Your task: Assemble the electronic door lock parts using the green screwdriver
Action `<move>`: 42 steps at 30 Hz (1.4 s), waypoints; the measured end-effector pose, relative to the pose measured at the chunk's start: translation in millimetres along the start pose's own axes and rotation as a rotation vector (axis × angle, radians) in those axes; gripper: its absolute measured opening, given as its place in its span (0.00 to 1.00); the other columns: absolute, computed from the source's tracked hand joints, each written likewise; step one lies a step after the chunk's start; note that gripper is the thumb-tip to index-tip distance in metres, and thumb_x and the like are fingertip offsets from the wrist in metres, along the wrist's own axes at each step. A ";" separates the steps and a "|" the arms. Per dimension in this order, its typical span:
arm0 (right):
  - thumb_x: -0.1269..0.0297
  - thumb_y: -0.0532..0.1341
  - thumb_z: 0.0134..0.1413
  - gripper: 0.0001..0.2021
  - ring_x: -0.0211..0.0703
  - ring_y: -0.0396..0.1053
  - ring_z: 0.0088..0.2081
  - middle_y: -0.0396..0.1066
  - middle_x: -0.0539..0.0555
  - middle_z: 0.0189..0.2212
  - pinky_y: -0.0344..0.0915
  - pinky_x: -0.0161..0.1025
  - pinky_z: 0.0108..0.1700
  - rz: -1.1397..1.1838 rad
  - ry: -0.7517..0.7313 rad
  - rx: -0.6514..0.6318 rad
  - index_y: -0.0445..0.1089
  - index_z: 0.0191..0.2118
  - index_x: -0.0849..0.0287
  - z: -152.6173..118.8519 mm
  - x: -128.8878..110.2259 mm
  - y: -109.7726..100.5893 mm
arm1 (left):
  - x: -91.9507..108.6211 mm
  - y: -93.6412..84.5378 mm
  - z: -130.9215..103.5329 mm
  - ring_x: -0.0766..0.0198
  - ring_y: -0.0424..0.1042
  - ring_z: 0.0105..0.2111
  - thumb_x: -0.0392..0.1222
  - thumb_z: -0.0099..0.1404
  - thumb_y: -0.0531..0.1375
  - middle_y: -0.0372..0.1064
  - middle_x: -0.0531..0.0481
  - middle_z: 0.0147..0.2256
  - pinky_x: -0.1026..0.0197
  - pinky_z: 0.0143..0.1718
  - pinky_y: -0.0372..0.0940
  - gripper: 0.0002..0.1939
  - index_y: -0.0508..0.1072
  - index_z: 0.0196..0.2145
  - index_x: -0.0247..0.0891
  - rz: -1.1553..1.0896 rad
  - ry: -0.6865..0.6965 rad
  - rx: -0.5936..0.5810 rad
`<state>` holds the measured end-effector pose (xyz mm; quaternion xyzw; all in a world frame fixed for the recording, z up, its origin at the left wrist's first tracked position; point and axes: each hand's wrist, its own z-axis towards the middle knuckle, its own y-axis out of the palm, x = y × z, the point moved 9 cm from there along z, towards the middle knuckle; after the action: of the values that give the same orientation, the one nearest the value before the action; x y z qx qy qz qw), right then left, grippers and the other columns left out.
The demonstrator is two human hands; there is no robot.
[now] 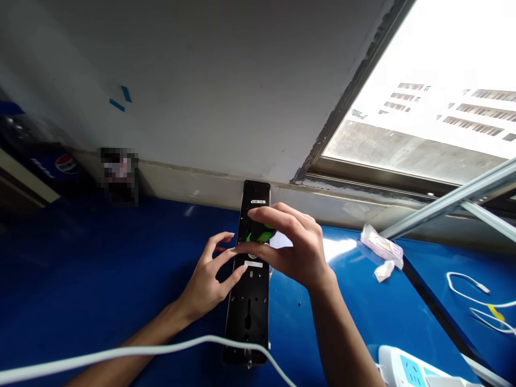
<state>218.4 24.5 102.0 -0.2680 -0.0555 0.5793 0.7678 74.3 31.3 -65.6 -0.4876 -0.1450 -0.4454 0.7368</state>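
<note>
A long black lock-like panel [247, 306] lies on the blue table, its far end towards the wall. It has two white labels, several small holes and a keyhole-shaped slot. Over its middle, my right hand [296, 244] is closed around a green-and-black screwdriver [262, 235], gripped between thumb and fingers. The tool's tip is hidden. My left hand [213, 271] rests at the panel's left edge with its fingers apart, the tips touching the panel near the lower label. A small reddish bit shows behind the left fingers, too little to name.
A white cable [161, 350] crosses in front of the panel's near end. To the right lie a clear plastic packet [381, 247], a white scrap [384, 271], a white power strip [407, 368] and a coiled white cable [463, 289]. A metal frame [451, 199] stands by the window.
</note>
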 end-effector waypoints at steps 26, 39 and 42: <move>0.64 0.70 0.62 0.18 0.42 0.76 0.39 0.75 0.55 0.42 0.78 0.39 0.37 0.127 0.079 0.061 0.77 0.56 0.49 -1.1 7.0 -21.1 | -10.7 10.8 -4.9 0.46 0.70 0.62 0.46 0.71 0.64 0.58 0.46 0.68 0.47 0.61 0.73 0.22 0.74 0.62 0.53 -0.108 -0.114 -0.081; 0.67 0.72 0.58 0.17 0.40 0.76 0.38 0.77 0.55 0.42 0.77 0.38 0.38 0.222 0.091 0.075 0.76 0.53 0.53 -0.8 14.4 -18.3 | -15.0 21.2 -11.6 0.48 0.70 0.63 0.46 0.73 0.62 0.65 0.43 0.65 0.48 0.60 0.73 0.29 0.62 0.69 0.51 -0.349 -0.184 -0.163; 0.70 0.72 0.58 0.15 0.40 0.75 0.40 0.77 0.57 0.42 0.76 0.37 0.41 0.206 0.110 0.090 0.76 0.51 0.58 -0.4 17.6 -21.6 | -20.8 25.5 -17.5 0.47 0.69 0.64 0.47 0.73 0.62 0.64 0.40 0.66 0.46 0.61 0.72 0.32 0.59 0.71 0.50 -0.380 -0.217 -0.171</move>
<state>242.9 36.5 108.0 -0.2690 0.0405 0.6415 0.7173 79.1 30.5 -102.6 -0.5574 -0.2744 -0.5316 0.5756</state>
